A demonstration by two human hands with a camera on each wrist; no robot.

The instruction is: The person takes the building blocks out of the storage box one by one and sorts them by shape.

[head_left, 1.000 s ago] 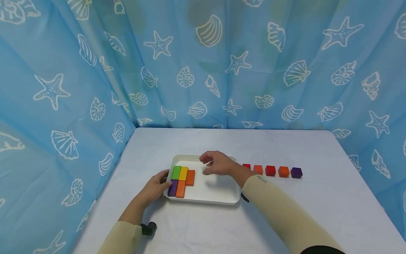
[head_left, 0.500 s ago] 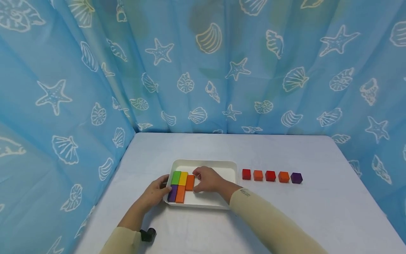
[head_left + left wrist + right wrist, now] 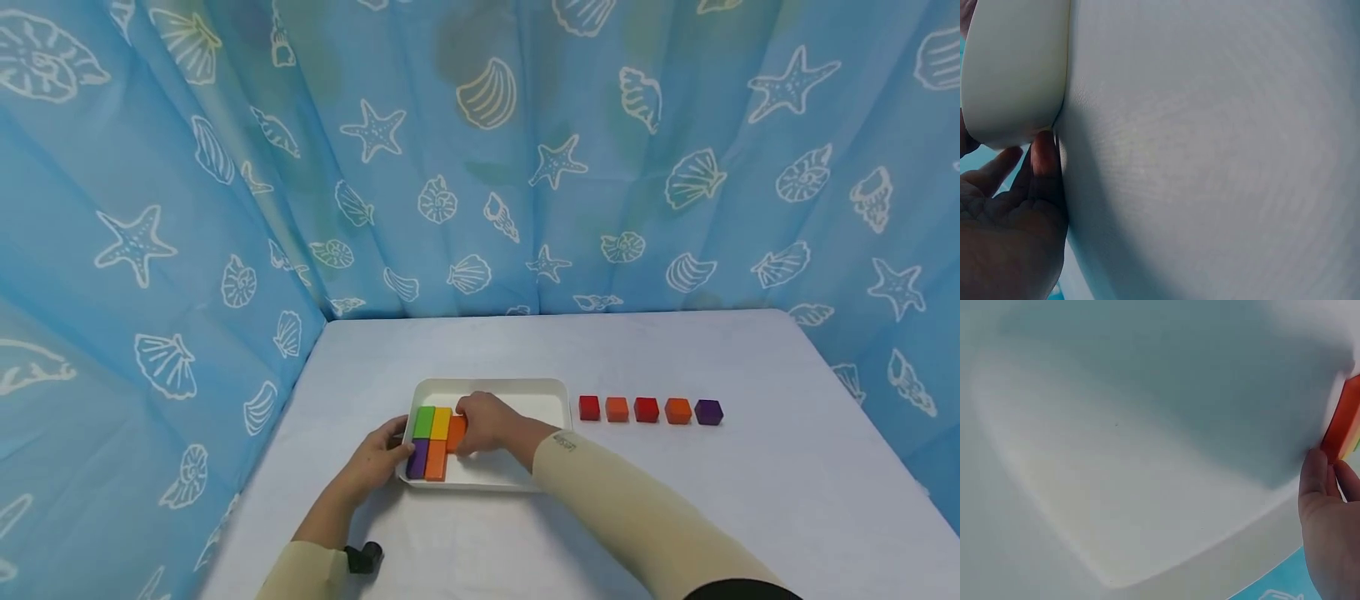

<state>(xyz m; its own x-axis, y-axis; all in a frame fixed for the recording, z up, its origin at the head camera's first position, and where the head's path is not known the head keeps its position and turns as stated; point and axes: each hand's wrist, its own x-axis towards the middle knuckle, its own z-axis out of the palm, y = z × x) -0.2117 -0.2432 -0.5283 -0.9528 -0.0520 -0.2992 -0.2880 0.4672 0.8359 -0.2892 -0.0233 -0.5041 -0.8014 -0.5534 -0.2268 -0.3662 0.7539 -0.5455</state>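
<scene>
A white tray (image 3: pixel 495 477) lies on the table; its left part holds flat rectangular blocks set side by side. They are a green block (image 3: pixel 424 422), a yellow block (image 3: pixel 441 423), a purple block (image 3: pixel 417 459) and an orange block (image 3: pixel 436 461). My right hand (image 3: pixel 491 423) pinches a second orange block (image 3: pixel 454 433) beside the yellow one; its fingertips are at that block's end in the right wrist view. My left hand (image 3: pixel 377 457) holds the tray's left rim, thumb over the edge near the purple block. In the left wrist view its fingers touch the outer wall.
To the right of the tray a row of small cubes stands on the white cloth: a red cube (image 3: pixel 589 407), a light orange cube (image 3: pixel 617 409), another red cube (image 3: pixel 647 409), an orange cube (image 3: pixel 678 410) and a purple cube (image 3: pixel 708 412). A blue curtain (image 3: pixel 480 200) hangs behind.
My right hand has come down and left from above the tray's middle and now grips the second orange block. The left hand stays on the rim. The head view has shifted slightly.
</scene>
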